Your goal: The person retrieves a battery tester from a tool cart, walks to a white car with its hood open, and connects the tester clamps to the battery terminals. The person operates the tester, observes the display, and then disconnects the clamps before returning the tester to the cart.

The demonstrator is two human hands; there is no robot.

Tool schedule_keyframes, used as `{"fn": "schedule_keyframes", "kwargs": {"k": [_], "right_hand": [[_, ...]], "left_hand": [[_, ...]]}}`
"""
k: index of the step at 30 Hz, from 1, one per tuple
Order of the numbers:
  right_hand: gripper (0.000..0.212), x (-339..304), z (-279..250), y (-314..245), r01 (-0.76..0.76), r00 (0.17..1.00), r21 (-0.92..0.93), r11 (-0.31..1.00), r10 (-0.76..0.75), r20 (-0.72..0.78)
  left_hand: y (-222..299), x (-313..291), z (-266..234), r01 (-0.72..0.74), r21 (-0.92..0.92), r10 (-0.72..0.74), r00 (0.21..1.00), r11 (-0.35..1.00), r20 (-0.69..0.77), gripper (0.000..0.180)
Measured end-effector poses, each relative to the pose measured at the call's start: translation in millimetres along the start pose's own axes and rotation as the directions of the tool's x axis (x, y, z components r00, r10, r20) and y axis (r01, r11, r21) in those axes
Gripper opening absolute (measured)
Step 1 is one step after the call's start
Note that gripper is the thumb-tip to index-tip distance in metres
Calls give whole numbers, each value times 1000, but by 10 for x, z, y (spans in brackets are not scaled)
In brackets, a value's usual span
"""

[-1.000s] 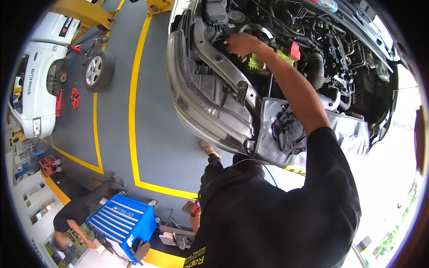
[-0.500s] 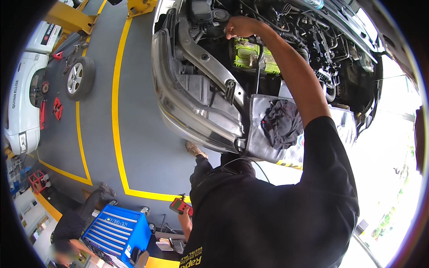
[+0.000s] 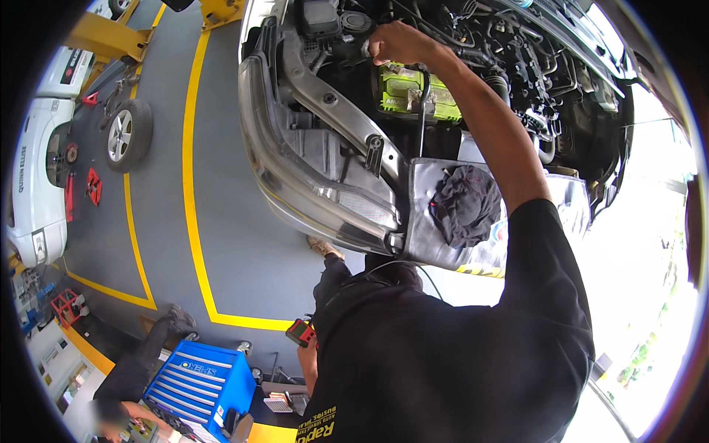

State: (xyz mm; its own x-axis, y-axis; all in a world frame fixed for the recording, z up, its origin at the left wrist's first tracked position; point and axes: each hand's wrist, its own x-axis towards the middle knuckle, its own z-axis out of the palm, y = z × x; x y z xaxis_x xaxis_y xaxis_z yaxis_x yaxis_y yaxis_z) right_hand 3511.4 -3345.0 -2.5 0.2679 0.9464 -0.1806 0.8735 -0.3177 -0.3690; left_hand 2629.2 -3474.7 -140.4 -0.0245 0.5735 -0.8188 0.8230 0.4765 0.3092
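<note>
My right arm reaches over the car's engine bay, where my right hand (image 3: 402, 43) is closed beside the far left corner of a bright green battery (image 3: 417, 94). Its fingers are pinched together, and what they hold, if anything, is too small to tell. A black bar (image 3: 424, 103) crosses over the battery. Low at my left side, my left hand (image 3: 307, 360) grips a red and black handheld meter (image 3: 300, 332) with a small screen. Most of that hand's fingers are hidden behind the meter and my body.
A dark crumpled cloth (image 3: 467, 207) lies on a grey fender cover (image 3: 422, 221) over the car's front edge, near the headlight (image 3: 295, 199). A blue tool cabinet (image 3: 199, 380) stands lower left, beside another person (image 3: 129, 380). A loose wheel (image 3: 128, 134) rests farther off near a white vehicle (image 3: 44, 170).
The meter in my left hand has risen slightly and turned. My right hand stays at the same corner of the battery. The whole view has shifted a little.
</note>
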Motion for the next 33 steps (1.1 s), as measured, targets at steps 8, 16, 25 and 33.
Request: {"fn": "schedule_keyframes", "kwargs": {"k": [8, 16, 25, 33], "right_hand": [[27, 15, -24, -264, -191, 980, -172, 966, 196, 14], [23, 47, -109, -123, -155, 972, -214, 964, 187, 140], [23, -305, -69, 111, -195, 976, -212, 958, 211, 53], [19, -448, -52, 262, 53, 998, -168, 984, -49, 25]], "left_hand": [[226, 156, 18, 19, 6, -19, 1000, 1000, -4, 34], [210, 440, 92, 34, -171, -33, 999, 985, 11, 33], [-71, 3, 87, -25, -133, 17, 998, 991, -59, 40], [-1079, 137, 87, -8, 115, 12, 999, 993, -36, 62]]}}
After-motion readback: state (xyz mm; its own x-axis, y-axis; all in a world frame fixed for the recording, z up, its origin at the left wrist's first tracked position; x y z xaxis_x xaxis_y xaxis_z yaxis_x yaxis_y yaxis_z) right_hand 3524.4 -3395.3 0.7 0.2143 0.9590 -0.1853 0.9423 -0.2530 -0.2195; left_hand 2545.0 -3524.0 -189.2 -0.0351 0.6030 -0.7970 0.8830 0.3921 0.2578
